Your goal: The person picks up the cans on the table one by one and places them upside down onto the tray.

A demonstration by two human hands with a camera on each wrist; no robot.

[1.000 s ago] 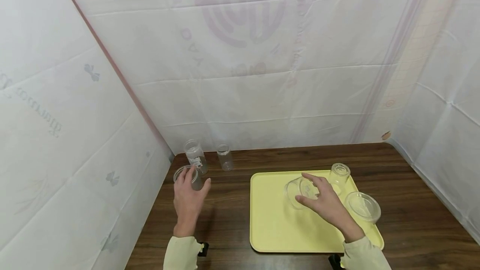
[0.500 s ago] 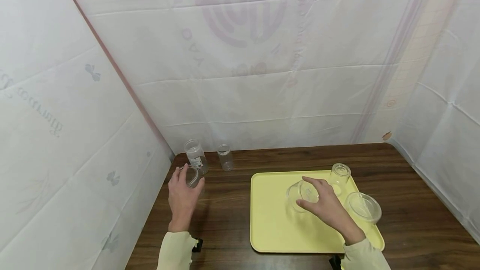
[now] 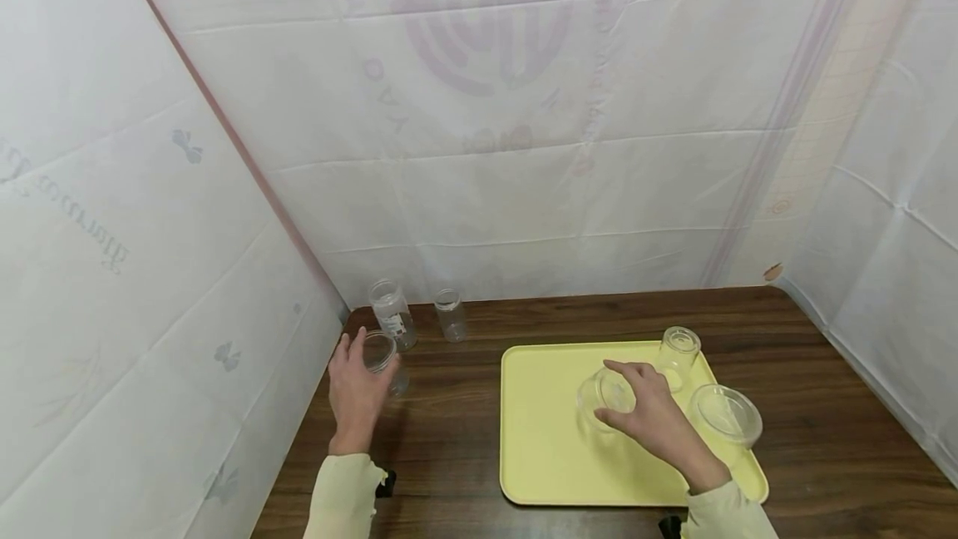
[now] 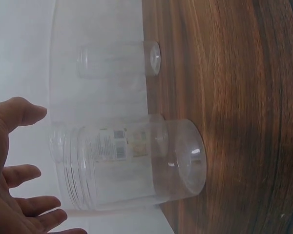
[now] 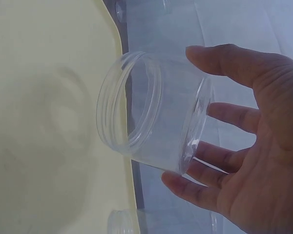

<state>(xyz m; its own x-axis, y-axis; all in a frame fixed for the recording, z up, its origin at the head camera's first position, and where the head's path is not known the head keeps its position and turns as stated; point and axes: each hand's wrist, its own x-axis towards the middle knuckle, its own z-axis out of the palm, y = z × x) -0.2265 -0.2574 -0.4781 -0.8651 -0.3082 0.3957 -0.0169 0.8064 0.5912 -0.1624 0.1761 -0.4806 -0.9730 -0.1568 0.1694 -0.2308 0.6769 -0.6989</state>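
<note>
**Short jar (image 5: 168,122) gripped mouth-down above yellow tray (image 3: 546,472)**

The right wrist view shows what the head view leaves vague: the jar's threaded mouth faces the tray, raised off it. The left wrist view shows the base of a wide jar (image 4: 136,170) standing upright on the wooden surface (image 3: 441,439), a labelled jar (image 3: 395,318) behind it. Only the head view takes in the upturned jar (image 3: 679,352) and the shallow container (image 3: 724,416) at the tray's right side.

The right hand (image 3: 653,414) reaches in from the lower right, thumb and fingers clamped around the short jar near its base. The left hand (image 3: 355,398) has its thumb and fingers spread apart by the wide jar's rim; whether they touch, I cannot tell.
</note>
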